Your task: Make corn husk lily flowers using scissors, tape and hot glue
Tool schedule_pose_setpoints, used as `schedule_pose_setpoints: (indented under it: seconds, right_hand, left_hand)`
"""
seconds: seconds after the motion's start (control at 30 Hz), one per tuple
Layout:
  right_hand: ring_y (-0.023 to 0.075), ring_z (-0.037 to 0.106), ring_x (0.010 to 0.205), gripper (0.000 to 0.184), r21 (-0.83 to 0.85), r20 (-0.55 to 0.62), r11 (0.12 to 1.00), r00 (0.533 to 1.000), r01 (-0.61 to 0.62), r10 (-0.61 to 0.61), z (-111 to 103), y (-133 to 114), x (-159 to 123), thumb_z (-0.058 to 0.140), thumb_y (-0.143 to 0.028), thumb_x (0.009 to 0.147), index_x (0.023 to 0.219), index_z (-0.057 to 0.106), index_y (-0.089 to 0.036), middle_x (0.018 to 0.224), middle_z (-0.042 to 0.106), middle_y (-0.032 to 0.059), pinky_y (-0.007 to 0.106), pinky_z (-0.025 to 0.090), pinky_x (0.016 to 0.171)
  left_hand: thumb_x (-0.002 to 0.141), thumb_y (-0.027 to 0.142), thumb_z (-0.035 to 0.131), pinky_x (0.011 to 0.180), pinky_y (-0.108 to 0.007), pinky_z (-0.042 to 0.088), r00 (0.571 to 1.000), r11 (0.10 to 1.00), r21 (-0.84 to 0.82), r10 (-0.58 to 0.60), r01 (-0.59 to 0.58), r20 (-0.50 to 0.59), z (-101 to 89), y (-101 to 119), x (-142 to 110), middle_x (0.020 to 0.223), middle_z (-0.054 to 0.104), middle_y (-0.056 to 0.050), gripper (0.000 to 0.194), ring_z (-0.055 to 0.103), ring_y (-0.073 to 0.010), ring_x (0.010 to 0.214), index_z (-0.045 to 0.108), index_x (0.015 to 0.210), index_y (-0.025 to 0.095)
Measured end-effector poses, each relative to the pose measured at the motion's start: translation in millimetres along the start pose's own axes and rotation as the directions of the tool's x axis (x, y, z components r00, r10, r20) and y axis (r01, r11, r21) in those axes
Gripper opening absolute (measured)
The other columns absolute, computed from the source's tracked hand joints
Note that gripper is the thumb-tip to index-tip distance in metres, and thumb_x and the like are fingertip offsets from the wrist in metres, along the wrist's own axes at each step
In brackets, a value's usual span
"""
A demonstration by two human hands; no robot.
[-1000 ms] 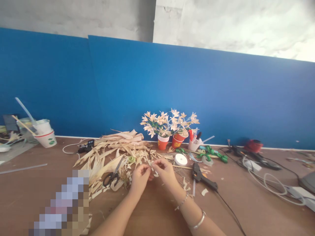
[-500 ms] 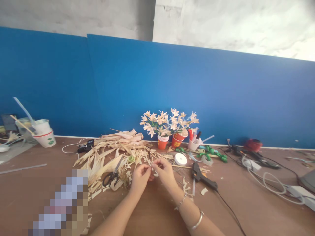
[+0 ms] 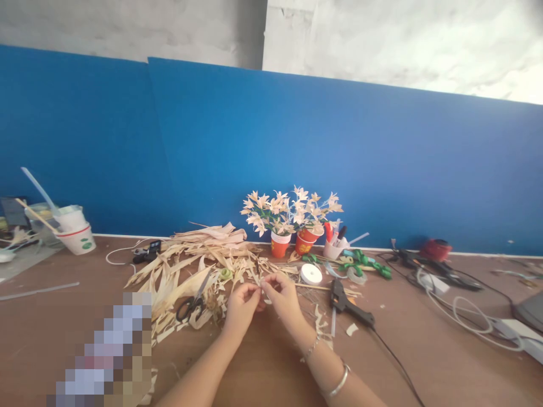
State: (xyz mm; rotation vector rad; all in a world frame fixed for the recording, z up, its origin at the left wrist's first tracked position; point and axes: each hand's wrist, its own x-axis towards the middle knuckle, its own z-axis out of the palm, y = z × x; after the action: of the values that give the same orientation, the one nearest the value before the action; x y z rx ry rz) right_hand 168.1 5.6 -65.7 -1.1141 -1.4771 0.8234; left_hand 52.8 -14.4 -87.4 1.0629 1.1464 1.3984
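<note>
My left hand [image 3: 242, 305] and my right hand [image 3: 281, 295] meet fingertip to fingertip over the middle of the table. Thumb and forefinger of each are pinched together on a small pale piece [image 3: 267, 301], mostly covered by the fingers; its kind cannot be made out. Just beyond the hands spreads a heap of dry, straw-coloured husks [image 3: 176, 277] with cut scraps. Dark-handled scissors [image 3: 190, 308] lie on the heap, left of my left hand. A white spool [image 3: 311, 274] and a black glue gun [image 3: 350, 305] lie to the right of my right hand.
Pale flowers [image 3: 292, 209] stand in red paper cups [image 3: 280, 246] by the blue partition [image 3: 212, 141]. Beside them are a pen cup [image 3: 334, 249] and green ribbon pieces [image 3: 365, 263]. Cables and a power strip [image 3: 520, 339] lie right; a white cup [image 3: 78, 240] stands left.
Both hands keep the same pinch at nearly the same place. The whole view has shifted very slightly; nothing else visibly moves.
</note>
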Motion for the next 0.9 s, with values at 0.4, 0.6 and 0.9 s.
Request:
schedule_pose_setpoints:
  seconds: [0.4, 0.6, 0.9]
  right_hand:
    - [0.0156, 0.054, 0.063, 0.006, -0.015, 0.011, 1.000, 1.000, 0.013, -0.013, 0.4, -0.8, 0.1, 0.059, -0.024, 0.070, 0.068, 0.062, -0.019, 0.068, 0.062, 0.0015, 0.026, 0.042, 0.059]
    - [0.0155, 0.054, 0.064, 0.006, -0.023, 0.020, 0.999, 0.999, 0.029, -0.029, -0.9, -2.0, 1.0, 0.059, -0.023, 0.070, 0.068, 0.063, -0.020, 0.069, 0.063, 0.0015, 0.026, 0.042, 0.059]
    - [0.0155, 0.054, 0.065, 0.006, 0.009, 0.025, 0.999, 0.999, 0.033, -0.033, -1.8, -2.9, 1.2, 0.061, -0.023, 0.070, 0.067, 0.065, -0.019, 0.068, 0.063, 0.0013, 0.026, 0.041, 0.060]
  left_hand:
    - [0.071, 0.039, 0.063, 0.050, -0.025, 0.048, 0.998, 0.998, 0.022, 0.055, -0.056, 0.011, -2.6, -1.7, 0.3, 0.056, 0.061, 0.000, 0.023, 0.059, -0.0156, 0.053, 0.061, 0.069, 0.016]
    - [0.069, 0.040, 0.064, 0.049, -0.025, 0.047, 0.999, 0.998, 0.024, 0.051, -0.051, -0.008, -2.6, -0.1, -0.8, 0.055, 0.060, 0.000, 0.023, 0.059, -0.0154, 0.051, 0.061, 0.067, 0.016]
    - [0.068, 0.040, 0.065, 0.049, -0.025, 0.047, 0.999, 0.998, 0.047, 0.035, -0.034, -0.020, -1.3, 3.9, -2.4, 0.053, 0.061, 0.000, 0.024, 0.059, -0.0160, 0.050, 0.063, 0.069, 0.016]
